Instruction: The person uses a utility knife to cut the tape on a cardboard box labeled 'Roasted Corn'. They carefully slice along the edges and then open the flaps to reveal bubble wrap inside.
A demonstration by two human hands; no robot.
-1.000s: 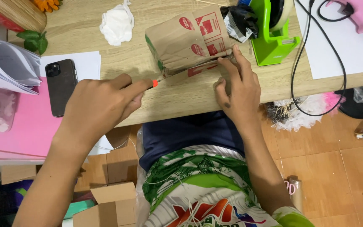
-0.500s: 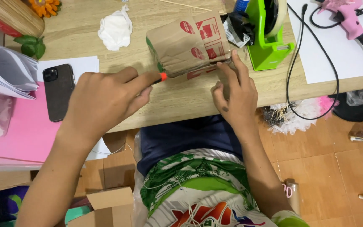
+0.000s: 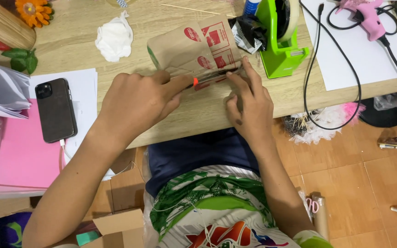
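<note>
Both hands work at the bench's front edge. Left hand [image 3: 136, 103] grips a tool with an orange tip [image 3: 195, 82], laid against the lower edge of a brown printed cardboard piece [image 3: 189, 48]. Right hand [image 3: 249, 108] presses fingers flat on that edge, grasping nothing. Nearby sit a green tape dispenser [image 3: 279, 50], a black phone [image 3: 56, 109] and crumpled white tissue [image 3: 114, 39].

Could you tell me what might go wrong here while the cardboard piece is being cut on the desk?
The left hand draws an orange-tipped cutter along the cardboard piece toward the right hand, whose fingertips press close to the cutting line: a slip could nick them. The blade may also score the wooden desk, as no mat shows.
</note>
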